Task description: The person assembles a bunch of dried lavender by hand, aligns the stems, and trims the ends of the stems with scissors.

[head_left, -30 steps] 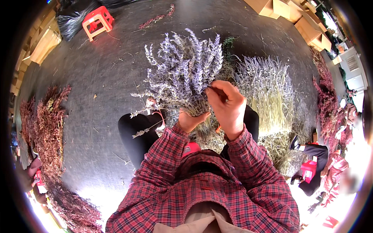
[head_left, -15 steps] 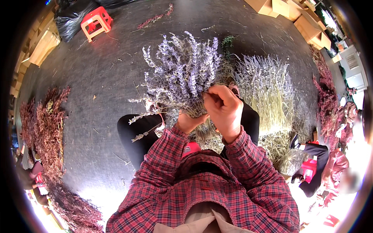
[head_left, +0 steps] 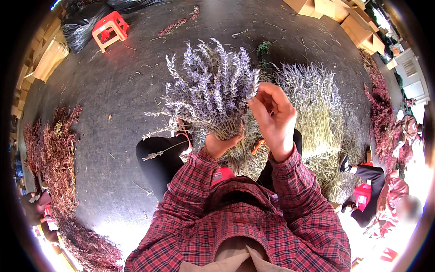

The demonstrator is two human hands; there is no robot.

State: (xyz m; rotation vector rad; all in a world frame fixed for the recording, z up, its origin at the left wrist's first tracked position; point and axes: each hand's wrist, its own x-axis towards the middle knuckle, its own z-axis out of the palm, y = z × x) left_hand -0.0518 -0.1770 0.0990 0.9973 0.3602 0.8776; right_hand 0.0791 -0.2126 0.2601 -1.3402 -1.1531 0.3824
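my left grip (head_left: 219, 144) wraps the lavender bunch (head_left: 210, 88); at its right edge, my right grip (head_left: 275, 120) curls nearly closed, hold unclear.

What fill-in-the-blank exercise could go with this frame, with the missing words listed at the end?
1. The left hand grips the purple flower bunch, its flowering end toward the ____ of the picture.
2. The right hand is at the bunch's ____ edge in the picture.
3. The stool is coloured ____.
4. The plastic bag beside it is coloured ____.

Missing words: top; right; red; black.
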